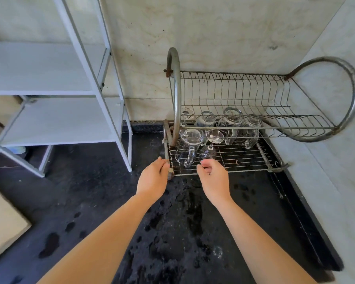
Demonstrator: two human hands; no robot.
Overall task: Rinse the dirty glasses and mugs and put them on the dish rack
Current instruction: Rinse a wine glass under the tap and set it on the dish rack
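Closest in, the black worktop (103, 201) is splashed with wet patches, heaviest between the two forearms. Both hands are out at 12 o'clock from the person, right at the front edge of the rack (246, 170). The left hand (153, 178) sits at the rack's front-left corner with its fingers curled against the corner rail. I can't tell if it's actually gripping it or just touching. The right hand (212, 178) is over the front wire, fingers loosely curled, with nothing in them that I can see.

The bit that matters: on the lower tier a glass (207, 153) sits at 12 o'clock from the right hand, just past the fingertips, so the right hand is clearly the nearer one. Its long axis looks to run roughly 6 to 12, away from the hand, though clear glass on wire is hard to read. A mug (190, 140) sits at about 11 o'clock from that hand, between the two hands, with its handle pointing back toward 6. If either needs a nudge, I'd guess it's a short straight reach.

Behind those, more mugs (231, 119) line the back of the tier, so the job looks well along. Past that is the wall (223, 27), with a white shelf (49, 119) off at 10 o'clock.
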